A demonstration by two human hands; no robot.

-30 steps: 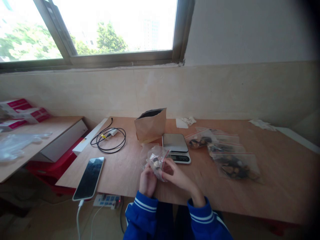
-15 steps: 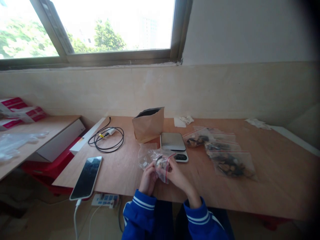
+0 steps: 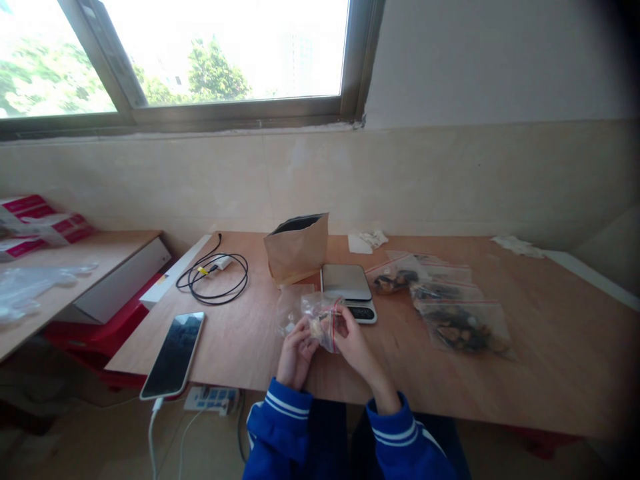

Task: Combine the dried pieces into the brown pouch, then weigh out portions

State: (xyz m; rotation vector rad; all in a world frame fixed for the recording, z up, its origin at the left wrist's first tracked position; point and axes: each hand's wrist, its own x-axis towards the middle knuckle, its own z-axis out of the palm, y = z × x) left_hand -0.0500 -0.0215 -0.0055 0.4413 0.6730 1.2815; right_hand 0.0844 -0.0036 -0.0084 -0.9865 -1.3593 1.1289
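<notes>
A clear zip bag [image 3: 320, 325] with a red seal line and some brownish pieces inside is held between both hands, just in front of the scale. My left hand [image 3: 299, 347] has its fingers closed on the bag's left side. My right hand [image 3: 351, 335] pinches the bag near its red seal line. Behind my hands lies a white kitchen scale [image 3: 346, 283] with a metal plate; its display is partly covered. Another clear bag [image 3: 289, 313] rests on the table left of the held one. An open brown paper pouch [image 3: 297, 252] stands upright behind it.
Several filled zip bags [image 3: 463, 327] with dark and brown pieces lie to the right. A phone [image 3: 174, 353] on a charging cable and a coiled black cable [image 3: 213, 280] are on the left. Crumpled tissue [image 3: 367, 242] sits by the wall.
The held bag has tilted and its lower right corner has risen. My right hand has shifted slightly up, its fingers still at the seal line.
</notes>
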